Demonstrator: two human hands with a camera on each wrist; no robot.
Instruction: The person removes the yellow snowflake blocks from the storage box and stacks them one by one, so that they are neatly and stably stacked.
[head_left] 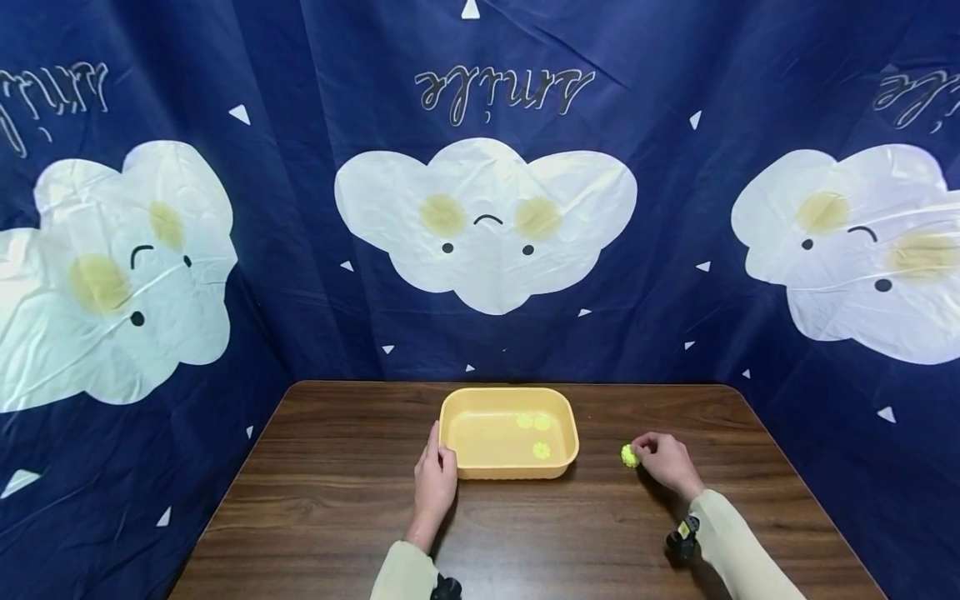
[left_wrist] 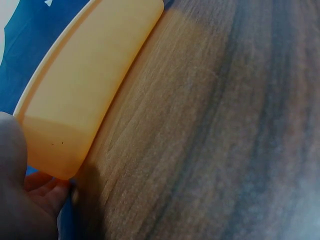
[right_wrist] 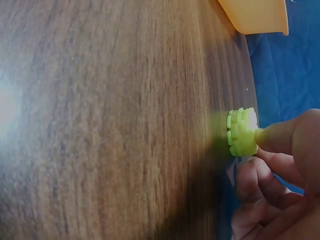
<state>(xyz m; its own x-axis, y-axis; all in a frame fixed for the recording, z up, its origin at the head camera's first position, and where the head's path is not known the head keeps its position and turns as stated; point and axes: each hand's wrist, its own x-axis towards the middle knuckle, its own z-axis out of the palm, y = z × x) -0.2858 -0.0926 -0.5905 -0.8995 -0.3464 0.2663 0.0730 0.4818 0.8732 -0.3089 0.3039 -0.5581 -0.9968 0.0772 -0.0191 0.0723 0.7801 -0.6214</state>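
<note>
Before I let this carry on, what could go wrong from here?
The right hand only pinches the small yellow-green piece, so it might slip. The left hand holds one end of the yellow tray; a tug could shift the three pieces inside.

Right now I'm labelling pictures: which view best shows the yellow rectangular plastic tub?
Head view: it shows the tub nearly whole, inside included. Left wrist shows outer wall; right wrist, only a cropped bit.
</note>
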